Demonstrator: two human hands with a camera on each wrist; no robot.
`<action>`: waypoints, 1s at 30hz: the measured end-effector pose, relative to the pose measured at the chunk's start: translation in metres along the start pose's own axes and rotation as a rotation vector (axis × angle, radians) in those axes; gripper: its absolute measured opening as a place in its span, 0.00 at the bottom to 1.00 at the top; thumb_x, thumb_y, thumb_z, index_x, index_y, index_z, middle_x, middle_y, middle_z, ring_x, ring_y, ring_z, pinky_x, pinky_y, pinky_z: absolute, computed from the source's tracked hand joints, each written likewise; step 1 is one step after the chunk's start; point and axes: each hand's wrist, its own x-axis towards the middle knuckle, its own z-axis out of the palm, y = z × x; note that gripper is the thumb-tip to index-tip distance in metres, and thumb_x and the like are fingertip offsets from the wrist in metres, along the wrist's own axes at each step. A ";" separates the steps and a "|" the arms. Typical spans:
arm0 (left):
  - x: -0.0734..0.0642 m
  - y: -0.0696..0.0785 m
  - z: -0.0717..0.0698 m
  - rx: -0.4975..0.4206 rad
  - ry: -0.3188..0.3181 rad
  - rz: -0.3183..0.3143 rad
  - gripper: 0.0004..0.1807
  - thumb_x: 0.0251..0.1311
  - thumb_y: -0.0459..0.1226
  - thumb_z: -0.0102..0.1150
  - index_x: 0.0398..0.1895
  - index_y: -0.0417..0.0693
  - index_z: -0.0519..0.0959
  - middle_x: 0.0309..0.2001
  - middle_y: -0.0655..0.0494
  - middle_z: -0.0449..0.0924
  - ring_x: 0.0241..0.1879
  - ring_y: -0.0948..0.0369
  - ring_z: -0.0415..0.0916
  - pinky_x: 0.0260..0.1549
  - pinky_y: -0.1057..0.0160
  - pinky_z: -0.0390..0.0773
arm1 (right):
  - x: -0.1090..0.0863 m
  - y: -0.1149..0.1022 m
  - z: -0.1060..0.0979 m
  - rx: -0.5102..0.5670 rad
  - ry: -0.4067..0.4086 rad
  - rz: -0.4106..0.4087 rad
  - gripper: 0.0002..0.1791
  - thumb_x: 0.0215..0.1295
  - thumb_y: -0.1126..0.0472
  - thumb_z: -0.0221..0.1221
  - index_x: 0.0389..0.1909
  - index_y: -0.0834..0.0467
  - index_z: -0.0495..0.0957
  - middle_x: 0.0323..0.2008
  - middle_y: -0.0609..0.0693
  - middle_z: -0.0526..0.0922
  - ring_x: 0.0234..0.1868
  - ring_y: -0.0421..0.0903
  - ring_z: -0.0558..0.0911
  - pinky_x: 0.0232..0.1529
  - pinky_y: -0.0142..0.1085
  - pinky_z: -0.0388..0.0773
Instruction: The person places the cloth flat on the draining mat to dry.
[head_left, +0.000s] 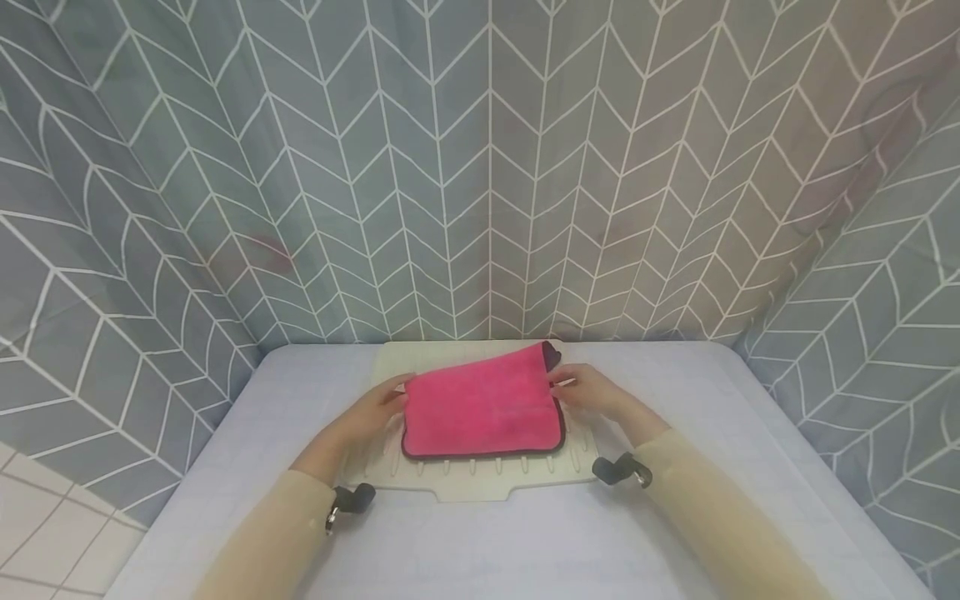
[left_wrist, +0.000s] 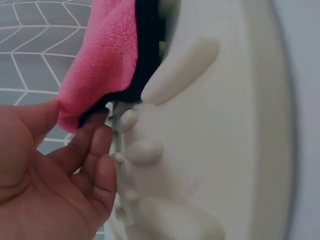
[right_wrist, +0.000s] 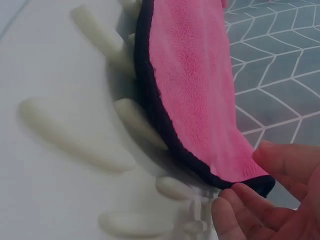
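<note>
A pink fleecy towel with a dark bound edge lies folded over a cream ridged washboard. At the towel's left edge my left hand pinches a corner; in the left wrist view the thumb is on the pink side and the fingers are beneath. My right hand pinches the opposite edge, its thumb on the pile and fingertips under the dark border, as the right wrist view shows. The towel's upper right corner is turned up, showing a dark patch. Most of the ridges are hidden under the cloth.
The board rests on a table with a pale cover. Grey curtains with a white chevron pattern hang behind and along both sides. White floor tiles show at lower left. Dark wrist mounts sit on both sleeves.
</note>
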 end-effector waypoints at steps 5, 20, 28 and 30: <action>0.003 0.001 0.005 -0.077 0.012 -0.039 0.28 0.77 0.40 0.48 0.77 0.51 0.60 0.69 0.36 0.66 0.68 0.39 0.65 0.64 0.41 0.69 | 0.006 -0.001 0.006 0.020 0.006 -0.003 0.18 0.68 0.67 0.60 0.56 0.69 0.78 0.55 0.67 0.80 0.55 0.62 0.82 0.52 0.47 0.82; 0.007 -0.003 0.004 -0.115 0.068 -0.016 0.27 0.72 0.38 0.57 0.73 0.51 0.68 0.66 0.43 0.72 0.54 0.48 0.77 0.44 0.58 0.83 | 0.011 0.001 0.014 0.048 0.029 0.051 0.18 0.67 0.65 0.62 0.56 0.67 0.79 0.50 0.63 0.81 0.51 0.55 0.81 0.49 0.44 0.82; 0.006 -0.001 0.000 -0.097 0.054 0.016 0.25 0.69 0.37 0.60 0.69 0.48 0.73 0.61 0.45 0.77 0.49 0.52 0.79 0.47 0.57 0.81 | 0.011 0.000 0.015 0.011 0.070 0.019 0.18 0.64 0.65 0.65 0.54 0.66 0.82 0.47 0.59 0.81 0.42 0.49 0.83 0.40 0.38 0.83; 0.004 0.001 -0.002 -0.099 0.040 0.022 0.24 0.69 0.37 0.60 0.68 0.47 0.75 0.63 0.46 0.77 0.54 0.51 0.78 0.54 0.57 0.79 | 0.012 0.001 0.014 0.027 0.097 0.037 0.18 0.62 0.65 0.67 0.54 0.64 0.82 0.48 0.59 0.82 0.41 0.48 0.84 0.38 0.37 0.82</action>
